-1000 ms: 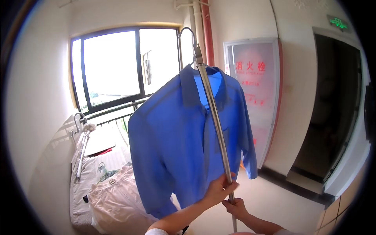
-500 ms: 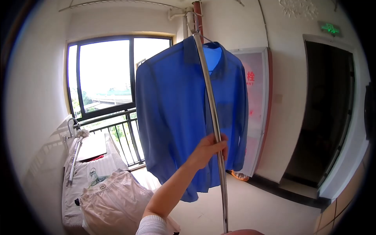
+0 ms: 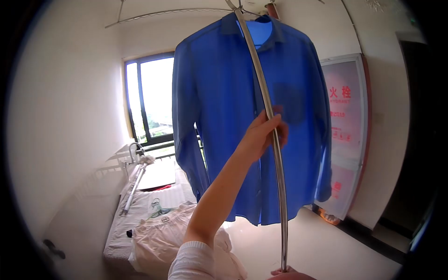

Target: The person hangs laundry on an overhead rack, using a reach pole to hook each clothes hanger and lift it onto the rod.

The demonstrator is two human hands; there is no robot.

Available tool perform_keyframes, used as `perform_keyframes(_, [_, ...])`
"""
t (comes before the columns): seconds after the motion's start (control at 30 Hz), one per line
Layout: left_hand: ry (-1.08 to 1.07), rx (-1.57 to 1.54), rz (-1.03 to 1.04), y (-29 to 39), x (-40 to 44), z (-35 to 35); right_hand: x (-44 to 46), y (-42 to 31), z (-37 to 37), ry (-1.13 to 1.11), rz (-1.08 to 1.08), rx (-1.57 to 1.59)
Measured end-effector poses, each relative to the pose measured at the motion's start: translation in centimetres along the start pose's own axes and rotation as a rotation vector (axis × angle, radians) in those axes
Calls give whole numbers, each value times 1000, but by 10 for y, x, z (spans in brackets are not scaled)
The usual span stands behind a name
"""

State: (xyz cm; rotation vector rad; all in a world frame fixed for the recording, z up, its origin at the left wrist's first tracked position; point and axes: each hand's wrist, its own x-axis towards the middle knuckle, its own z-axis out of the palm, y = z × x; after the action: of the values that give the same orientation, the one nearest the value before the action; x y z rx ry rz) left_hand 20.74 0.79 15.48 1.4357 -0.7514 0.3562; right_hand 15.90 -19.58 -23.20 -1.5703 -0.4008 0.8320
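A blue long-sleeved shirt [image 3: 228,79] hangs on a hanger at the upper end of a shiny metal clothes pole [image 3: 280,186]. The pole runs down in front of the shirt, leaning slightly. Around its middle my left hand [image 3: 263,133] is closed, close to the shirt front. Low at the bottom edge, my right hand [image 3: 287,272] grips the pole's lower end, and only part of that hand shows. The hook at the pole's top [image 3: 237,8] is partly cut off by the upper edge of the view.
White shorts [image 3: 170,238] and green hangers [image 3: 159,209] lie on a covered bed-like surface [image 3: 114,240] at left, near another metal pole [image 3: 133,189]. Behind are a window [image 3: 158,98] and a ceiling rail [image 3: 172,11]. A hydrant cabinet [image 3: 343,135] and dark doorway [image 3: 420,140] stand right.
The shirt and pole have risen in the view, and the shirt appears larger and turned more face-on. My left hand has gone up with the pole. My right hand now shows more clearly below.
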Motion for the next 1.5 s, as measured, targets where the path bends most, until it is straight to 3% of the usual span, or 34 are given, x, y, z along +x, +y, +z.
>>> perform_keyframes(0.07, [86, 295, 32, 13, -9, -12, 24, -8, 4, -13, -40, 6])
perform_keyframes(0.17, [129, 580, -82, 32, -44, -27, 77, -27, 7, -105, -225, 57])
perform_keyframes(0.3, [336, 1115, 402, 75, -106, -45, 112, -98, 22, 73, -319, -73])
perform_keyframes(0.37, [510, 1071, 635, 115, -145, -33, 134, -117, 23, 40, -399, -4])
perform_keyframes(0.43, [583, 1268, 1022, 152, -182, -11, 140, -143, 28, 70, -456, 14])
perform_keyframes(0.53, [486, 1747, 1075, 188, -245, 28, 152, -172, 30, 82, -498, 92])
perform_keyframes(0.63, [393, 1995, 1003, 197, -259, 46, 169, -189, 25, 109, -572, 113])
perform_keyframes(0.83, [389, 2038, 940, 176, -235, 50, 167, -220, 0, -100, -592, 340])
perform_keyframes(1.0, [436, 2030, 944, 160, -217, 52, 153, -239, -37, -20, -657, 255])
perform_keyframes(1.17, [511, 1961, 1100, 141, -204, 56, 144, -261, -73, 128, -712, 260])
perform_keyframes(1.2, [529, 1946, 1101, 136, -201, 56, 145, -264, -83, 75, -788, 247])
perform_keyframes(1.5, [605, 1749, 1149, 93, -193, 31, 167, -325, -121, 276, -1027, 70])
